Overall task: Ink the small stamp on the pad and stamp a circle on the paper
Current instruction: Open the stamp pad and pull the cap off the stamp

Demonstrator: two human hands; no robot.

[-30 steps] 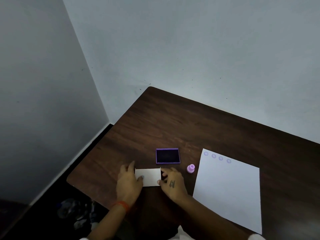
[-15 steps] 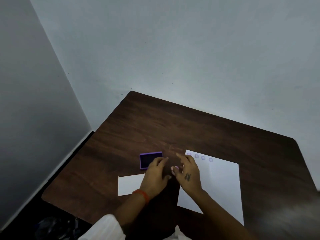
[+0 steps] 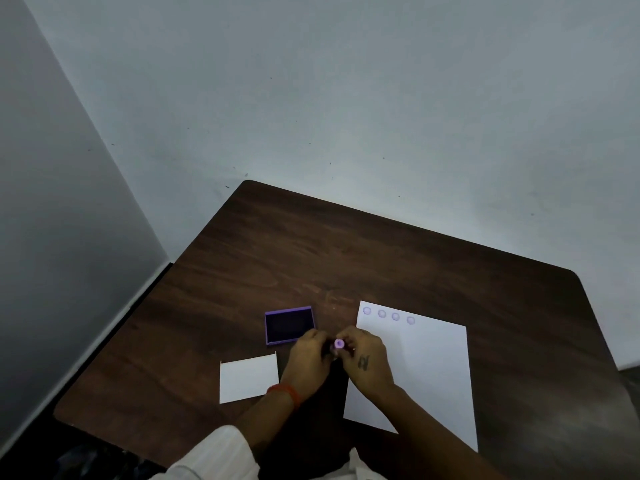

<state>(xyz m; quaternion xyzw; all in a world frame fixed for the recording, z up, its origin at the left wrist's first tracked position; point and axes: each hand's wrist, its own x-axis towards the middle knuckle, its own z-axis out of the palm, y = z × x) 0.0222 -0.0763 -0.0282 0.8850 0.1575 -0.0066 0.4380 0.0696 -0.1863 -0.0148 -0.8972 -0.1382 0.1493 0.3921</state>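
Observation:
A small purple stamp (image 3: 339, 344) sits between my two hands, just off the left edge of the white paper (image 3: 429, 368). My left hand (image 3: 308, 358) and my right hand (image 3: 367, 358) both have their fingers closed around it. The open purple ink pad (image 3: 289, 323), with its dark inked face up, lies just left of and behind the hands. A row of several purple circles (image 3: 388, 315) runs along the paper's far edge. The stamp's lower part is hidden by my fingers.
A small white card (image 3: 247, 377) lies on the dark wooden table (image 3: 311, 258), left of my left wrist. Grey walls meet at the table's far left corner. The table's left edge drops to a dark floor.
Both hands left the white card, moved right to the stamp and closed on it. The camera view swung over the table.

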